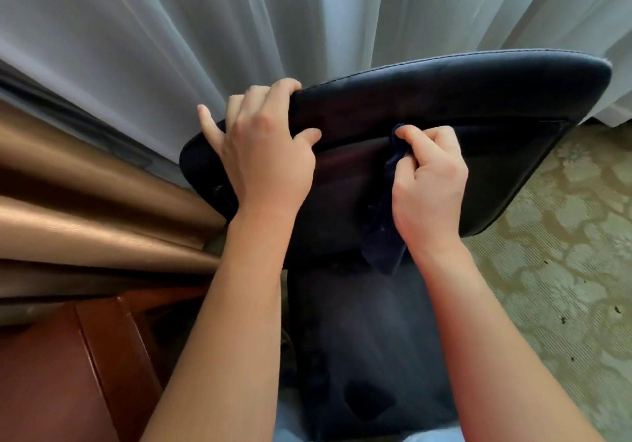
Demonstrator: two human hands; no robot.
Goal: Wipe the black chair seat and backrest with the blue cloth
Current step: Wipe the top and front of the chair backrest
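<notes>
The black padded chair backrest (478, 106) fills the middle and right of the head view, seen from above and behind. My left hand (266, 154) grips its upper left edge, fingers curled over the top and thumb on the near face. My right hand (431, 181) pinches the dark blue cloth (383, 236) against the middle of the backrest's near face. The rest of the cloth hangs down below my right wrist. The seat is hidden behind the backrest.
White sheer curtains (205, 31) hang just beyond the chair. Bronze drapes (85, 202) bunch at the left. A reddish wooden furniture piece (68, 373) stands at the lower left. Patterned green carpet (564, 270) lies to the right.
</notes>
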